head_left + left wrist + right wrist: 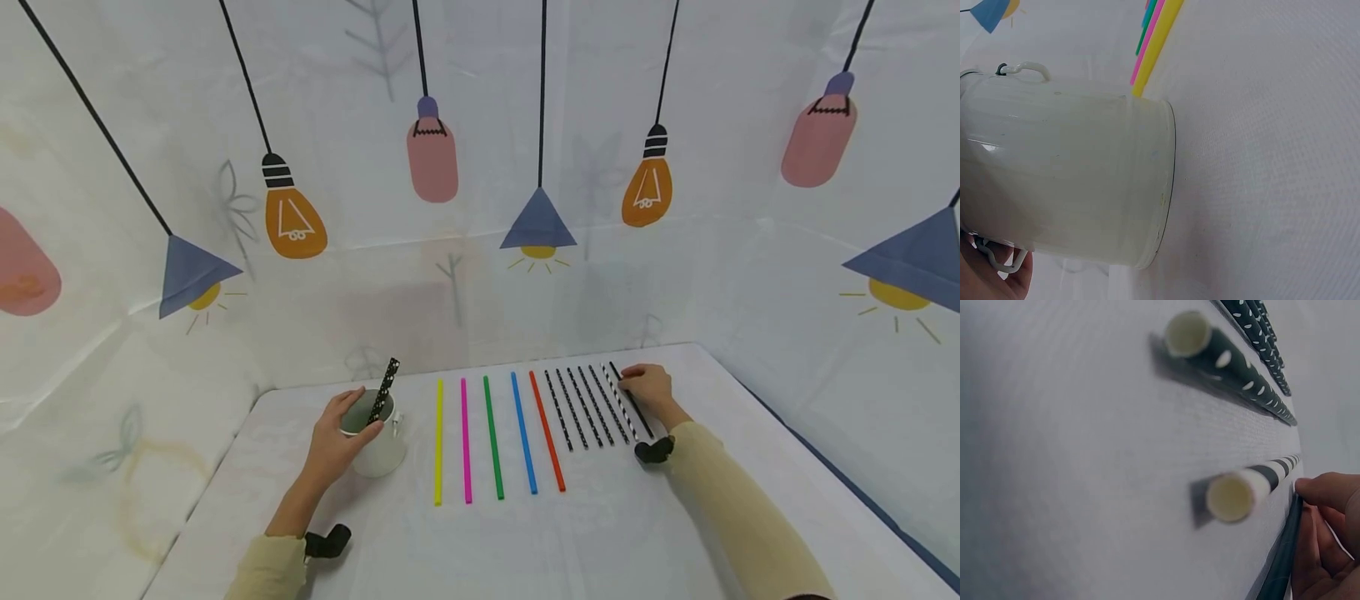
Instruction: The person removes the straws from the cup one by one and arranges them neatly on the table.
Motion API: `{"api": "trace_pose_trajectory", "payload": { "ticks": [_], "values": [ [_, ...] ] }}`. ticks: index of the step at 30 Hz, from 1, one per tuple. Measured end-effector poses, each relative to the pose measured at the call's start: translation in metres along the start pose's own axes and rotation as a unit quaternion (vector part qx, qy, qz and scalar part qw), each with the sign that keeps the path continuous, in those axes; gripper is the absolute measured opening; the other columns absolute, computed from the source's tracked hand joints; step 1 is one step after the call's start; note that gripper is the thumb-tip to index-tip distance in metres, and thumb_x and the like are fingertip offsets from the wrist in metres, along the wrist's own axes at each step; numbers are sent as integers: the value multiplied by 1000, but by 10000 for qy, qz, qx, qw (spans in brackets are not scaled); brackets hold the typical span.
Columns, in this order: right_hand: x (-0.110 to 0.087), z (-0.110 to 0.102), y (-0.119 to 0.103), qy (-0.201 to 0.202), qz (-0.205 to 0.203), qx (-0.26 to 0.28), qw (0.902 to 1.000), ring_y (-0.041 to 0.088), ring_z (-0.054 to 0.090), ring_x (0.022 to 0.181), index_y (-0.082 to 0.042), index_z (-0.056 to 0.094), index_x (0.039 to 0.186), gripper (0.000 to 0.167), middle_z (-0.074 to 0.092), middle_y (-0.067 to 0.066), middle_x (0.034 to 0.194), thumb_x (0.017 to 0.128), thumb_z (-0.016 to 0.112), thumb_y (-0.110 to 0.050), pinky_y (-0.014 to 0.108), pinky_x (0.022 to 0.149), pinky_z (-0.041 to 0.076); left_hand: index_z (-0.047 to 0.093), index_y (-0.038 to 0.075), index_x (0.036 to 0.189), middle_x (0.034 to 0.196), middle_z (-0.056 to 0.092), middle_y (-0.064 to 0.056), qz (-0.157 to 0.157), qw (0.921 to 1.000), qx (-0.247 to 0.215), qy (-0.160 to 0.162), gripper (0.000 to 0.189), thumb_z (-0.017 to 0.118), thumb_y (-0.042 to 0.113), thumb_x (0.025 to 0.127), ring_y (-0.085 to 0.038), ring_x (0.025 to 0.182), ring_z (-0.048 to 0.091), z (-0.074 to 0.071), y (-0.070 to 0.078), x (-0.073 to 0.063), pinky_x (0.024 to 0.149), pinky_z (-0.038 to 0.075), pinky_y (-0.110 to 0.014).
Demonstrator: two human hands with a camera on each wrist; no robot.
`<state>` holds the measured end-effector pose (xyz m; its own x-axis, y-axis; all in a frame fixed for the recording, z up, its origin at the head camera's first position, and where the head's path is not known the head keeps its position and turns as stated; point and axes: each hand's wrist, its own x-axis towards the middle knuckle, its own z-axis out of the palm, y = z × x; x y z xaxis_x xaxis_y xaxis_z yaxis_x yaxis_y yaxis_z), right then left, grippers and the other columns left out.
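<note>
My left hand (337, 437) grips the rim of a white enamel pot (381, 454) standing on the table. The pot has small side handles, and fingers show behind one handle (1007, 265) in the left wrist view. A black straw with white dots (384, 390) leans inside the pot and sticks up past its rim; its lower end is hidden. At the right end of a row of straws, my right hand (651, 390) pinches a plain black straw (1280, 569) between thumb and fingers, low over the table. Beside it lies a black-and-white striped straw (1263, 481).
Yellow (438, 442), pink (466, 442), green (492, 437), blue (524, 433) and red straws (547, 433) lie side by side mid-table. Several black dotted straws (577, 408) lie right of them. A white printed sheet (480, 308) hangs behind the table (480, 550).
</note>
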<state>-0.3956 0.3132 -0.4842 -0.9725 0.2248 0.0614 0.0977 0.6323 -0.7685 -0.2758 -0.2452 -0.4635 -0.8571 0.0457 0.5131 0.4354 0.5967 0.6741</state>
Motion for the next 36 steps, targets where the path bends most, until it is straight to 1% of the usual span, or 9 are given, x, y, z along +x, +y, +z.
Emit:
{"api": "trace_pose_trajectory", "payload": {
  "ticks": [5,11,20,23,26,29,31,34,36],
  "values": [
    [-3,1,1,-2,42,38,10000,38,59,101,6,63,117,35,62,26,114,88,67,-13,48,84,49,48,3,142,139,45,-16,-11,10000,31,-25,72,78,31,83,-38,127,42,0,0,-2,99,35,-62],
    [-4,2,-2,33,109,56,9999,38,59,101,5,64,116,34,62,25,114,88,67,-14,48,85,48,48,4,142,139,44,-16,-68,10000,14,-10,72,78,31,83,-37,127,42,-2,0,-2,99,36,-61],
    [-3,4,-2,-16,88,159,9998,37,59,102,5,63,118,35,61,25,115,89,67,-15,48,86,48,49,3,141,138,46,-16,28,9999,59,91,71,79,30,82,-37,126,44,-2,-2,-4,99,36,-61],
    [-5,4,-2,132,51,198,9997,35,59,101,4,64,117,33,62,24,115,91,65,-16,46,84,49,49,3,141,137,46,-16,33,9999,49,110,71,79,29,82,-38,126,43,-1,-3,-7,99,35,-61],
    [-11,2,-6,466,-7,356,9983,33,60,96,4,65,116,31,63,23,112,93,63,-17,41,78,50,49,3,141,138,46,-16,-3,10000,37,59,71,79,30,82,-38,126,43,1,-4,-10,99,35,-62],
    [-15,1,-20,792,-365,643,9941,27,61,88,3,66,114,31,65,21,107,95,63,-21,32,69,51,49,4,141,138,46,-16,-18,10000,73,19,72,79,32,82,-38,126,43,2,-4,-11,98,36,-62],
    [-17,2,-38,822,-716,924,9897,25,61,86,3,66,114,33,65,20,106,95,62,-24,27,65,50,49,4,142,139,45,-16,-14,10000,56,23,71,78,32,83,-38,126,43,2,-4,-9,98,36,-62],
    [-23,9,-75,546,-1144,1538,9799,25,62,85,2,66,116,33,65,19,105,96,62,-25,23,66,51,48,5,142,139,45,-16,6,10000,86,41,71,78,32,83,-37,126,43,2,-4,-5,98,36,-62],
    [-30,16,-103,281,-1321,1954,9714,27,62,87,3,65,118,34,64,20,106,96,63,-24,27,70,54,48,5,142,139,45,-15,12,9999,107,34,71,78,32,83,-37,126,43,1,-4,-2,98,36,-62]
  ]
}}
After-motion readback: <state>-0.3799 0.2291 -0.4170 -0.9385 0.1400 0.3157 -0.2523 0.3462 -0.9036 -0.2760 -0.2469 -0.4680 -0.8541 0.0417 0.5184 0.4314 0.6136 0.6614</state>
